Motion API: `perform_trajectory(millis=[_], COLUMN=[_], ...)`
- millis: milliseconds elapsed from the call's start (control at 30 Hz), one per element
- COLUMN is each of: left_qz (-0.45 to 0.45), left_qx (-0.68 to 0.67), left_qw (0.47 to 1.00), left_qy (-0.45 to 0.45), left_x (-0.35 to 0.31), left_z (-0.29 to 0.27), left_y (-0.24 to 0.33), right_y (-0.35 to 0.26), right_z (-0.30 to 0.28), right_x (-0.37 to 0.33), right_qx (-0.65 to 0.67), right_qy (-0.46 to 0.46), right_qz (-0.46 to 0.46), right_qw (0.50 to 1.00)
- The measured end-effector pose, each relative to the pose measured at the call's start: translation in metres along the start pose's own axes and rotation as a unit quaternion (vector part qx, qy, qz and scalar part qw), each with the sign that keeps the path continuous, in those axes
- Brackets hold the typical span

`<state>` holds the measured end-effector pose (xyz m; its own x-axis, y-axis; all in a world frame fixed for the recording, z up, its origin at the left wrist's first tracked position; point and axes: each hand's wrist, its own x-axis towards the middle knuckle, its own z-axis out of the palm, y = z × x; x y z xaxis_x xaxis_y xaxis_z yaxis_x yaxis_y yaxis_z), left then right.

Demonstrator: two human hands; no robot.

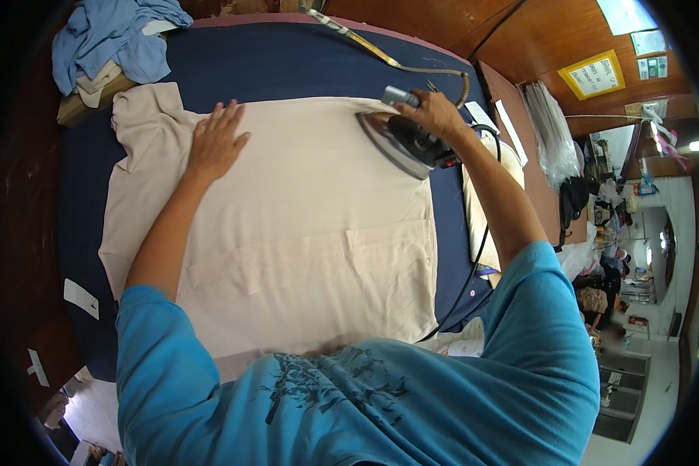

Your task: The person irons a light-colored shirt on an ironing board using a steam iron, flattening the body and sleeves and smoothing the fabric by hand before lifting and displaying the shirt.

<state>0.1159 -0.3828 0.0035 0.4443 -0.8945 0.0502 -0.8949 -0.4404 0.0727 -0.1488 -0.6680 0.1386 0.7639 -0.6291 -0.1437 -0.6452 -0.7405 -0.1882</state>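
A cream shirt (303,179) lies spread over a dark blue padded table (264,58). On its upper left part, near the bunched sleeve, my left hand (219,142) rests flat with the fingers stretched out. My right hand (433,116) grips the handle of a steam iron (400,144), and the iron's soleplate sits on the shirt's far right part. Creases and a fold show in the nearer half of the garment. The iron hides the cloth beneath it.
Blue folded clothes (113,46) are piled at the far left. A coiled hose (380,58) runs along the far side to the iron, and a black cord (474,272) trails down the right edge. Clear plastic bags (550,132) hang at the right. A white card (81,298) lies at the left.
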Motion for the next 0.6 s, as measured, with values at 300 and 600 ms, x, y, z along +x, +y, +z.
perform_trajectory(millis=[300,600], left_qz=[0.003,0.009], left_qx=[0.034,0.073], left_qw=[0.999,0.997], left_qy=[-0.011,0.004], left_x=[-0.001,0.007], left_z=[0.001,0.006], left_y=[-0.013,-0.016], right_y=[0.034,-0.071], right_z=[-0.005,0.019], right_x=[0.025,0.072], right_qx=[-0.014,-0.046], right_qy=[0.027,0.01], right_qz=[0.002,-0.114], right_qw=[1.0,0.992])
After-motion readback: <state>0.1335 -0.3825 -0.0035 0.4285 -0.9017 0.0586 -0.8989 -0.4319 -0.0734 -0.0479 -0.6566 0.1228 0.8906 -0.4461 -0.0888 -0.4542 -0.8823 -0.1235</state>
